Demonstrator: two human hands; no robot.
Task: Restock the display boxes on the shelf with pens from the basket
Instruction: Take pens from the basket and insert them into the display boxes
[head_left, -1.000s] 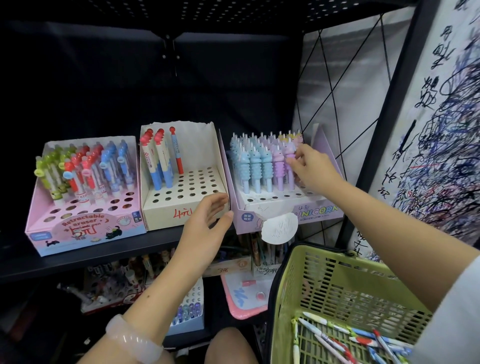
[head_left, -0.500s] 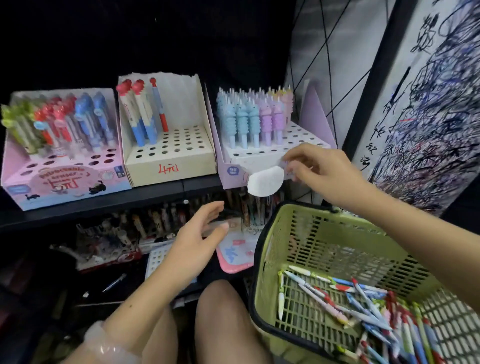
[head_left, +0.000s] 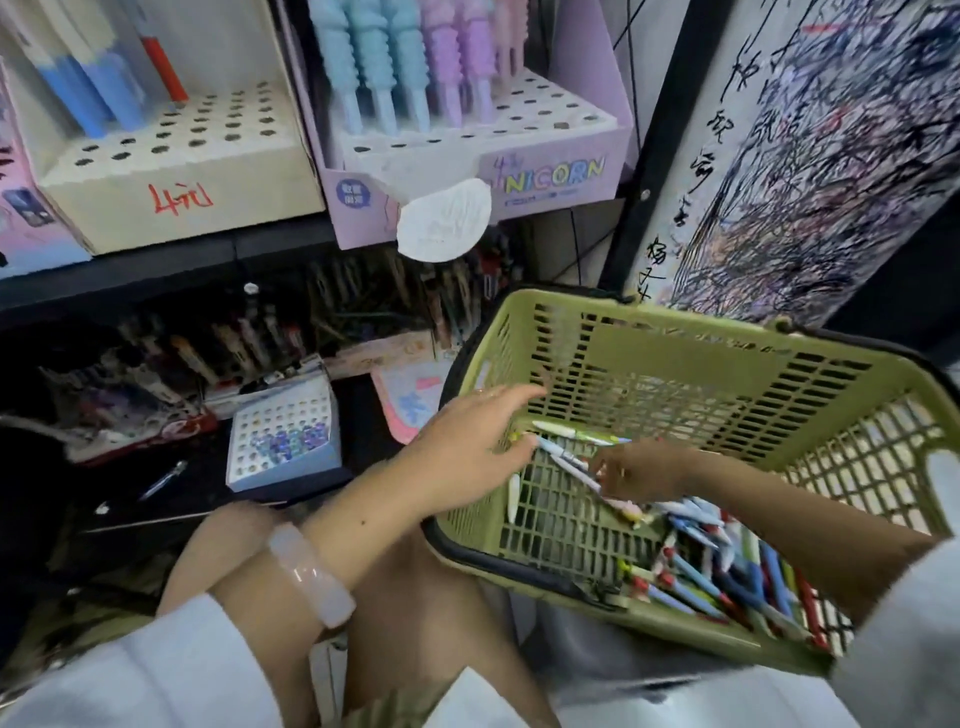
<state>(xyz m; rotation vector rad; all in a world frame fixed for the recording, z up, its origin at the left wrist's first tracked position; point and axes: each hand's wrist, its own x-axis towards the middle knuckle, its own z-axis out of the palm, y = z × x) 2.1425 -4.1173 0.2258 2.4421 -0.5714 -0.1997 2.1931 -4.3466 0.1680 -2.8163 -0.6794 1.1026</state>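
A green plastic basket (head_left: 675, 332) rests on my lap, with several loose pens (head_left: 727, 571) heaped in its near right corner. My left hand (head_left: 467, 447) reaches over the basket's left rim, fingers straight, its tips touching the end of a white and blue pen (head_left: 563, 460). My right hand (head_left: 641, 473) is inside the basket with fingers curled down, pinching that same pen. On the shelf above stand a cream display box (head_left: 182, 182) with many vacant holes and a purple unicorn box (head_left: 545, 156) holding pastel pens at the back.
A white oval tag (head_left: 444, 218) hangs from the purple box. The lower shelf holds a small white box with holes (head_left: 285, 441), a pink board (head_left: 410, 405) and a loose pen (head_left: 163, 478). A scribbled paper panel (head_left: 805, 156) stands at the right.
My view has tilted down from the shelf to the basket. Both hands dropped from shelf height into the basket, and the right hand now curls onto a pen.
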